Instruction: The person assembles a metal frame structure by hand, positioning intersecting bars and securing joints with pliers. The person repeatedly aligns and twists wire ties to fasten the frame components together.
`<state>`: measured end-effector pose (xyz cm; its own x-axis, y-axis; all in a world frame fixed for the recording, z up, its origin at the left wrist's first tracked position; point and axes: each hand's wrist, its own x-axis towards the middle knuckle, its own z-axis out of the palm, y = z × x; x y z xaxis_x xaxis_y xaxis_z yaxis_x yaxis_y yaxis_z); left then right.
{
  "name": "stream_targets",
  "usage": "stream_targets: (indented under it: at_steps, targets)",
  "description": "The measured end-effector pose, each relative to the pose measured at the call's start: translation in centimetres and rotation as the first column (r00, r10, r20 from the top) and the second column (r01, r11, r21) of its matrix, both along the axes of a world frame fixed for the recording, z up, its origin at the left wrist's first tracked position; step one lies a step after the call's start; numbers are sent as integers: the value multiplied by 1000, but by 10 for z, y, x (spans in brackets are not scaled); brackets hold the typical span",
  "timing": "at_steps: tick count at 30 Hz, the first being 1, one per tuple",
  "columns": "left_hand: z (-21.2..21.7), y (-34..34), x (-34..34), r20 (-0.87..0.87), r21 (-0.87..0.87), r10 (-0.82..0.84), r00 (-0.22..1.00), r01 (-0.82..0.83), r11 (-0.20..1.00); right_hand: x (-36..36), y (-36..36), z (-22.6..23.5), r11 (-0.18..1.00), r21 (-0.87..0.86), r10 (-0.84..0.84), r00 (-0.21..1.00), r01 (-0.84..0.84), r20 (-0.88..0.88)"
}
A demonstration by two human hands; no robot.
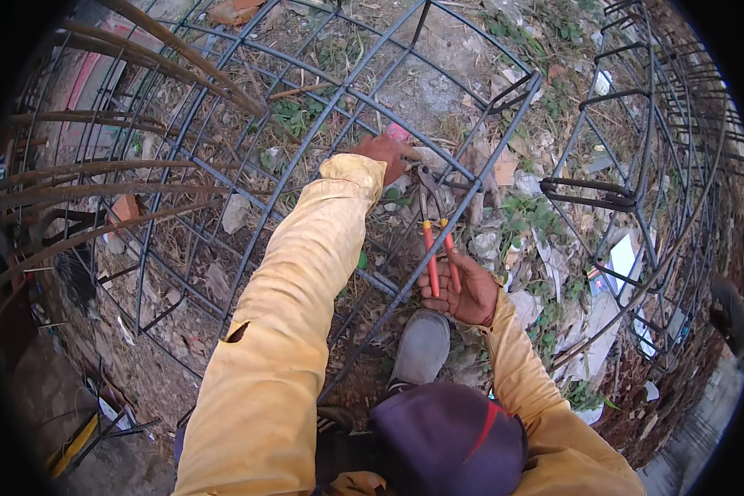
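Rebar cage [322, 107]; right grip [467, 289] around pincers [434, 240].

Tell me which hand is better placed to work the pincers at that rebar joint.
Probably the right hand: it already grips the orange handles of the pincers, whose head points at the joint. The left hand is stretched out, holding the rebar cage there.

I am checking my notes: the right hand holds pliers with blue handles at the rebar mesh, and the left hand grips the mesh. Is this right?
Not quite: in the head view the pliers in the right hand have orange-red handles, not blue. The left hand does grip the mesh.
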<state>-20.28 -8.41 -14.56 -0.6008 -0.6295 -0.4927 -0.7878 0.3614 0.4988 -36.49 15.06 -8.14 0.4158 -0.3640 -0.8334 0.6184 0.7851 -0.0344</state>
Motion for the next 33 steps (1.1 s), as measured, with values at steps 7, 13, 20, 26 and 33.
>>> stream_targets:
  at_steps: [7,13,20,26,33]
  targets:
    - [-18,0,-1,-43,-29,-28,999,27,999,-13,-21,5,990,-61,107,968,-124,-228]
    - [-12,-2,0,-27,-27,-43,999,43,999,-23,-36,17,994,-108,23,997,-14,78]
    - [-34,-4,5,-58,-15,-38,998,37,999,-31,-44,8,996,-89,-15,986,30,167]
    - [-15,-6,-2,-21,41,-36,999,37,998,-36,-37,-4,975,-143,155,983,-168,-95]
    - [-11,-6,2,-27,66,-46,999,48,997,-20,-54,38,757,46,387,391,-652,-835]
